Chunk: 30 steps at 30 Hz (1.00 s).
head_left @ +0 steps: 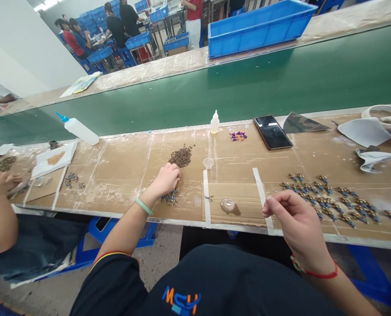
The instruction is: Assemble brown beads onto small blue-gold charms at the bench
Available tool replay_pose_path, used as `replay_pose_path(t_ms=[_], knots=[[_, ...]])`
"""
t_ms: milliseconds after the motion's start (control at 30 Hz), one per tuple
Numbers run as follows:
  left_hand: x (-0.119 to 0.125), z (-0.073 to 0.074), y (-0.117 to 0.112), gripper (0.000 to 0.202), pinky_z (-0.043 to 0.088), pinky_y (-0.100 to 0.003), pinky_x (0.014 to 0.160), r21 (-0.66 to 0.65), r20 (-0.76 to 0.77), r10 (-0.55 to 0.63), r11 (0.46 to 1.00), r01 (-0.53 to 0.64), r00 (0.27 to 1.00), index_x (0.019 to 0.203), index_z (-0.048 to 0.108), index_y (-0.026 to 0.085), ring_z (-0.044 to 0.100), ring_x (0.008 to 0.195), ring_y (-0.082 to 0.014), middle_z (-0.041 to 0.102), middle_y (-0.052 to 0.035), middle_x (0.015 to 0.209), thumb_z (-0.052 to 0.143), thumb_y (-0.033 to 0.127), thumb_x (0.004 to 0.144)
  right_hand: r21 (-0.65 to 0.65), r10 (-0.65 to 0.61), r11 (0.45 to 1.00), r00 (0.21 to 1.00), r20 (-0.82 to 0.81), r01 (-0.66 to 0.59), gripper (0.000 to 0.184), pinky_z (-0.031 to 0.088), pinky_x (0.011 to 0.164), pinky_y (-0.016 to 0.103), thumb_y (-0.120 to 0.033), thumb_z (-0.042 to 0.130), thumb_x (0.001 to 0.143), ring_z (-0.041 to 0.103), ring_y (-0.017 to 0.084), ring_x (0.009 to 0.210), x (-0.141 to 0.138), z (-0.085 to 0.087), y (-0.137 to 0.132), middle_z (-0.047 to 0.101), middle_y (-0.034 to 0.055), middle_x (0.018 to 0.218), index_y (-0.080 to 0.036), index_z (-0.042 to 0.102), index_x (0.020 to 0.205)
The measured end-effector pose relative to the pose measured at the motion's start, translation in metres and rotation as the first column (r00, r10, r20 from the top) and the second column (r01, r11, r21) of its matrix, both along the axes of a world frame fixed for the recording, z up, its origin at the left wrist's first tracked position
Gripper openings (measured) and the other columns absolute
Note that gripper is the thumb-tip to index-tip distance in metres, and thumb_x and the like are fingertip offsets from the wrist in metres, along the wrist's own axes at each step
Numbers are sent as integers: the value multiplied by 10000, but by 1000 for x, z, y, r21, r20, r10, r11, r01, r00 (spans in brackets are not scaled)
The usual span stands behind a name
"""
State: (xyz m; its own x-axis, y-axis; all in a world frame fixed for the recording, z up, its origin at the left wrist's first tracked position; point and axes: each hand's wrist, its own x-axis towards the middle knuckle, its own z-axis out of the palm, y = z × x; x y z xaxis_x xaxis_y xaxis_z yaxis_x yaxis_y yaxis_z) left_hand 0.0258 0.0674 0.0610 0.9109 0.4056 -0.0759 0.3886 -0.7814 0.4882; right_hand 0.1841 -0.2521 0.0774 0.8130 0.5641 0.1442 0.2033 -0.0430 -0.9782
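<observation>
My left hand point(166, 179) reaches down at the near edge of a pile of small brown disc-like pieces point(181, 156). Its fingers are curled together, and their tips are hidden. Just below it lies a heap of small blue-and-gold pieces point(169, 198). Over the right side of a cardboard pad point(248, 195), my right hand point(292, 215) has thumb and forefinger pinched; anything between them is too small to make out. On the pad are a small round clear dish point(227, 205) and one little piece point(209, 198). Many blue-and-gold pieces point(327, 199) lie spread right of my right hand.
Behind the pad stand a small dropper bottle point(215, 122), purple-and-orange pieces point(238, 136) and a phone point(273, 132). A white glue bottle point(82, 131) leans at left. A green belt point(169, 105) runs behind, with a blue crate point(257, 30) beyond. A co-worker's arm point(0, 206) is at far left.
</observation>
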Motion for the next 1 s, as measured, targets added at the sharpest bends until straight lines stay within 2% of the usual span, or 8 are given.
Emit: replay_pose_path(t_ms=[100, 200, 367, 433, 533, 633, 833, 1000], knots=[[-2, 8, -3, 169, 394, -533, 1003, -99, 97, 62, 994, -52, 993, 691, 488, 210, 483, 970, -282, 548, -87, 890, 561, 129, 820, 9, 7, 1000, 1000, 9, -7, 441, 523, 489, 218, -585, 732, 864, 602, 130, 504, -1, 2, 2, 629, 0, 588, -197, 620, 685], [-4, 21, -13, 162, 448, -448, 926, -270, 197, 105, 962, -49, 975, 762, 468, 217, 481, 901, -233, 526, -69, 906, 540, 285, 890, 21, 52, 998, 997, 56, -53, 425, 506, 492, 205, -556, 704, 899, 604, 121, 503, -2, 5, 7, 624, -5, 584, -197, 609, 692], [4, 39, -61, 353, 481, -336, 700, -562, 327, 148, 824, 66, 933, 837, 386, 242, 472, 785, -171, 517, -82, 1013, 363, 577, 948, 35, 246, 963, 926, 286, -267, 323, 496, 541, 223, -390, 620, 985, 605, 117, 543, -11, 25, 35, 632, -7, 617, -200, 603, 724], [9, 42, -85, 418, 483, -328, 683, -745, 374, 225, 650, 147, 900, 804, 371, 242, 470, 800, -173, 496, -73, 993, 462, 641, 890, 84, 297, 925, 844, 448, -370, 209, 505, 596, 231, -274, 599, 997, 607, 116, 615, -14, 39, 52, 646, -6, 690, -203, 617, 801], [14, 46, -115, 495, 503, -312, 706, -929, 347, 353, 254, 268, 869, 752, 427, 225, 484, 813, -166, 485, -42, 919, 737, 610, 731, 173, 289, 853, 721, 630, -493, 67, 538, 741, 276, -217, 593, 1006, 632, 145, 830, -14, 59, 73, 668, 35, 898, -201, 647, 970], [16, 50, -130, 445, 531, -303, 761, -956, 289, 371, 58, 289, 882, 796, 557, 202, 541, 827, -156, 521, -24, 880, 841, 525, 680, 175, 308, 804, 650, 695, -568, 62, 536, 792, 305, -205, 610, 1007, 599, 151, 866, -10, 70, 81, 646, 40, 923, -192, 660, 1041], [19, 53, -139, 434, 550, -326, 777, -962, 228, 356, -62, 266, 906, 861, 633, 193, 578, 755, -151, 564, -7, 804, 878, 483, 651, 129, 281, 802, 560, 779, -583, 120, 531, 741, 311, -135, 544, 1008, 568, 156, 814, -6, 68, 74, 632, 32, 883, -207, 638, 994], [26, 60, -149, 335, 513, -293, 700, -964, 183, 439, -94, 248, 880, 799, 585, 198, 533, 708, -134, 538, 4, 780, 838, 396, 703, 168, 9, 909, 422, 907, -381, 164, 526, 760, 350, -115, 464, 985, 592, 200, 858, -9, 56, 75, 665, 52, 919, -215, 594, 974]])
